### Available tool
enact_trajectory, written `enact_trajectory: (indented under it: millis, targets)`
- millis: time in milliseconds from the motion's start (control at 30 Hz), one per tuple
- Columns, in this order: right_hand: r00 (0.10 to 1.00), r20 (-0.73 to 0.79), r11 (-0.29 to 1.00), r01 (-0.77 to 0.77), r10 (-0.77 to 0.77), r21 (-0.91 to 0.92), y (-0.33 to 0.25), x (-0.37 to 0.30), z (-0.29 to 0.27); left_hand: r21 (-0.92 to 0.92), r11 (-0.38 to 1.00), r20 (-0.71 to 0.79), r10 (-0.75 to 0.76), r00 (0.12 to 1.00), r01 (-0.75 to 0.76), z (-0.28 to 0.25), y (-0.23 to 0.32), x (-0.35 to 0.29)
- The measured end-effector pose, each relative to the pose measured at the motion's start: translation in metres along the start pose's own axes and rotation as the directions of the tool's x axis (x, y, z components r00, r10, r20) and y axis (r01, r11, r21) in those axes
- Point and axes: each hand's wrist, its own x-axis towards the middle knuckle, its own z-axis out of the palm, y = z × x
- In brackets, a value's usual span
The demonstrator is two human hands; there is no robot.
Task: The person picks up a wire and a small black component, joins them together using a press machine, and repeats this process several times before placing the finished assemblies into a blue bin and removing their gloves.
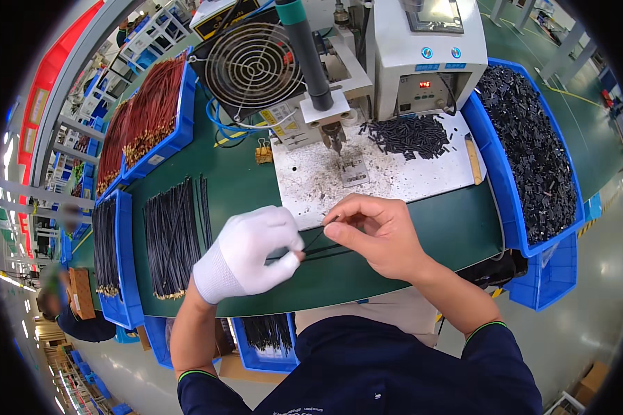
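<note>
My left hand (250, 250), in a white knitted glove with bare fingertips showing, pinches a thin black cable (329, 254) over the near edge of the green table. To its right, my bare right hand (381, 235) closes thumb and forefinger on the cable's end, where a small dark piece shows between the fingertips; its exact kind is too small to tell. Just beyond both hands stands a bench machine with a metal head (334, 137) above a white base plate (301, 187). A pile of short black tubes (412, 136) lies on that plate.
Black cables with gold ends (172, 238) lie in a row at left, beside a blue bin (126, 277) of similar cables. Red cables (142, 114) fill bins farther back. A large blue bin (533, 152) of small black pieces stands right. A wooden-handled tool (473, 160) rests on the plate.
</note>
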Motion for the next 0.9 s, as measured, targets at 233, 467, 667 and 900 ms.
enact_trajectory:
  millis: [233,467,667,900]
  targets:
    - [0.991,0.006,0.987,0.135,-0.135,-0.089,-0.003,-0.006,-0.013,-0.536,0.693,0.181,-0.463,0.868,0.482,0.023,0.015,0.013]
    - [0.986,-0.127,0.967,0.075,-0.108,-0.244,-0.011,-0.007,-0.018,-0.254,0.929,-0.149,-0.314,0.938,0.270,0.033,0.015,0.017]
    - [0.992,-0.101,0.974,0.048,-0.072,-0.220,-0.010,-0.009,-0.017,-0.191,0.954,-0.180,-0.265,0.947,0.230,0.034,0.013,0.016]
    - [0.963,0.016,0.907,0.259,-0.269,-0.332,-0.017,-0.003,-0.018,-0.473,0.778,0.133,-0.401,0.906,0.414,0.028,0.011,0.017]
